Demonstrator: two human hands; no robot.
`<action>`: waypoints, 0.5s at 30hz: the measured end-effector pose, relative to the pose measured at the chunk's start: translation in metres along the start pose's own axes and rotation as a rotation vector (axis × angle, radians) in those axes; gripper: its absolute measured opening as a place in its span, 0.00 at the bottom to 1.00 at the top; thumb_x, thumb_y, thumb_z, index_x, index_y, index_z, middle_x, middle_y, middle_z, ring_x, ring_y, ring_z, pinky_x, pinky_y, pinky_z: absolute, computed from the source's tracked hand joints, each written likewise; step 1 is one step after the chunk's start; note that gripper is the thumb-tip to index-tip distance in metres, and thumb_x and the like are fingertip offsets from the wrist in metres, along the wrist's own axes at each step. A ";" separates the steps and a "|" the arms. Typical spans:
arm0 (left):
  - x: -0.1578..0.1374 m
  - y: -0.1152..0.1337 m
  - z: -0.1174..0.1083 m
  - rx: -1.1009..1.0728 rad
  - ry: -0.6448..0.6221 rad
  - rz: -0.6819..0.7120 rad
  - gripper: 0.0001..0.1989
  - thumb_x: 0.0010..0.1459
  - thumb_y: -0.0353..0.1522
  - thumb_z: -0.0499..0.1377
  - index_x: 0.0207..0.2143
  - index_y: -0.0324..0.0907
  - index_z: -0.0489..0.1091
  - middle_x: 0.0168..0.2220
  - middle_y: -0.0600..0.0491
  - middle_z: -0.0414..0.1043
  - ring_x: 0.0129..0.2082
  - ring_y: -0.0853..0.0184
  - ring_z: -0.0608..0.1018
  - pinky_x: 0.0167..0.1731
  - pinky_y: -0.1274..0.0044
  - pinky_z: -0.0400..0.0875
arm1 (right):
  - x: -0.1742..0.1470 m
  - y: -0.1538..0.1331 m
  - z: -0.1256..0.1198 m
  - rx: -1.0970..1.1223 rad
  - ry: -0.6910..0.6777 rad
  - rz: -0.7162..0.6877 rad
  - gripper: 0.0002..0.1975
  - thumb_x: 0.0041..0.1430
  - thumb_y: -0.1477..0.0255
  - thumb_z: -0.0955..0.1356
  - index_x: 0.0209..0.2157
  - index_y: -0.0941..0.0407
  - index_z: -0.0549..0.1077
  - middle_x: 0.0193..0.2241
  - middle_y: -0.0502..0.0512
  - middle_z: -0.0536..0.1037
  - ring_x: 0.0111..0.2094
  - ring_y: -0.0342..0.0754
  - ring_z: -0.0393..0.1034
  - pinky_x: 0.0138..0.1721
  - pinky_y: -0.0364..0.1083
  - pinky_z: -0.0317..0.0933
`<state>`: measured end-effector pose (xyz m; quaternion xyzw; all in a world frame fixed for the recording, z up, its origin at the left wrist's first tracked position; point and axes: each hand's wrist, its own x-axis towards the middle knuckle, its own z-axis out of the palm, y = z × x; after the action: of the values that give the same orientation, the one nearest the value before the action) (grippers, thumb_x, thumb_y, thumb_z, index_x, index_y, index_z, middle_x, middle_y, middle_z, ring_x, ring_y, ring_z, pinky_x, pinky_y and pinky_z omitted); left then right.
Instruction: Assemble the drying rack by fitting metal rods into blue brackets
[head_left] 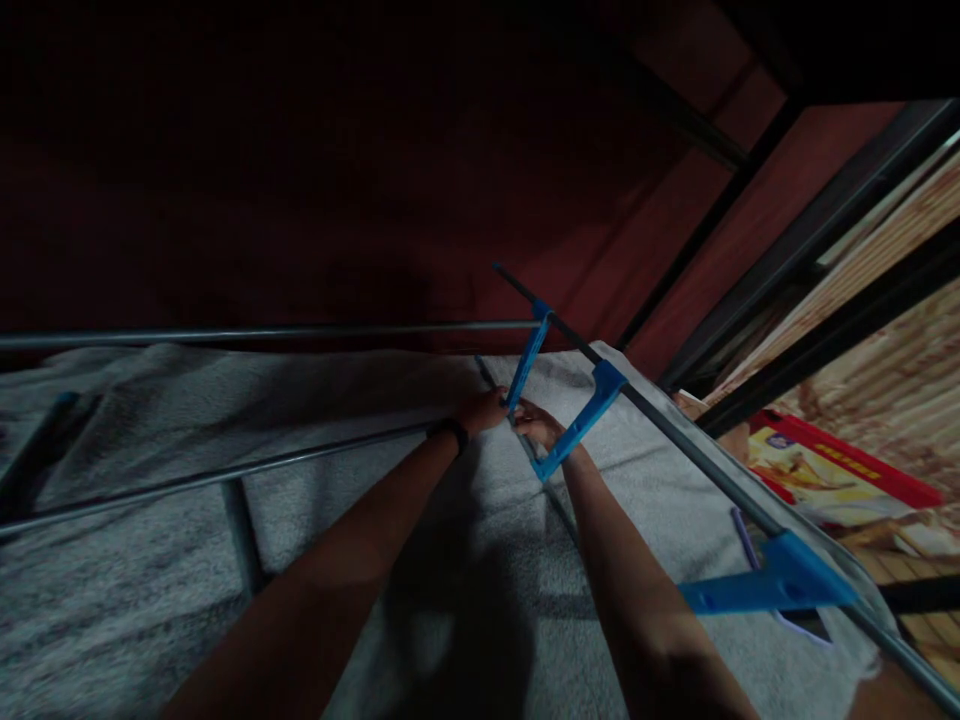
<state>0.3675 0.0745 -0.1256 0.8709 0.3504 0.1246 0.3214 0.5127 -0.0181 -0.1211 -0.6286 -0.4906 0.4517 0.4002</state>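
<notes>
A frame of grey metal tubes and blue plastic brackets stands on a grey towel-like cloth. My left hand (486, 408), with a dark band at the wrist, is closed at the lower end of the far blue bracket (529, 360), where it meets the lower cross tube (556, 508). My right hand (538, 425) is closed round that same tube, between the far bracket and the middle blue bracket (581, 430). The fingertips of both hands are small and partly hidden. A longer upper tube (675, 440) runs through the tops of the brackets, and a near blue bracket (772, 580) hangs at its lower right.
Two long side tubes reach left, the back tube (300, 331) and the front tube (330, 456). A dark red wall (300, 200) rises behind the cloth (315, 560). A purple-edged object (742, 535) lies partly behind the near bracket. Beyond sits a red-and-yellow printed box (817, 465).
</notes>
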 end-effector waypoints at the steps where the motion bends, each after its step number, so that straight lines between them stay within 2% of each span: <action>1: -0.001 0.000 0.000 -0.003 0.006 -0.019 0.16 0.63 0.32 0.55 0.52 0.39 0.70 0.46 0.43 0.79 0.44 0.61 0.80 0.43 0.75 0.72 | 0.003 0.003 -0.001 -0.025 0.008 0.007 0.19 0.35 0.77 0.69 0.36 0.56 0.74 0.27 0.45 0.68 0.32 0.43 0.62 0.35 0.42 0.57; 4: -0.006 0.002 -0.003 -0.010 0.018 -0.061 0.12 0.64 0.31 0.54 0.46 0.36 0.72 0.36 0.45 0.79 0.38 0.62 0.80 0.38 0.77 0.71 | 0.005 0.006 -0.004 -0.068 0.019 0.034 0.21 0.33 0.80 0.69 0.36 0.56 0.74 0.31 0.46 0.69 0.34 0.43 0.62 0.36 0.41 0.57; 7: -0.009 0.005 -0.007 -0.016 0.031 -0.070 0.09 0.63 0.30 0.55 0.42 0.36 0.73 0.31 0.47 0.77 0.35 0.64 0.79 0.35 0.78 0.69 | 0.003 0.005 -0.006 -0.082 0.015 0.077 0.28 0.33 0.82 0.69 0.42 0.55 0.75 0.37 0.48 0.71 0.33 0.42 0.64 0.33 0.41 0.58; 10: -0.012 0.007 -0.009 -0.020 0.049 -0.064 0.08 0.63 0.29 0.55 0.38 0.36 0.73 0.29 0.48 0.76 0.32 0.65 0.78 0.34 0.78 0.68 | -0.002 0.002 -0.004 -0.088 0.002 0.133 0.36 0.34 0.83 0.68 0.50 0.53 0.73 0.39 0.50 0.71 0.29 0.42 0.66 0.28 0.41 0.60; 15: -0.020 0.011 -0.009 -0.032 0.070 -0.041 0.06 0.61 0.28 0.57 0.36 0.36 0.73 0.30 0.48 0.76 0.33 0.65 0.77 0.33 0.78 0.66 | -0.012 -0.002 0.001 -0.068 0.033 0.218 0.42 0.35 0.84 0.71 0.57 0.50 0.70 0.43 0.54 0.72 0.32 0.46 0.71 0.29 0.44 0.69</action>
<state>0.3549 0.0585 -0.1116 0.8532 0.3774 0.1541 0.3254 0.5100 -0.0298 -0.1173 -0.6988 -0.4280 0.4651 0.3351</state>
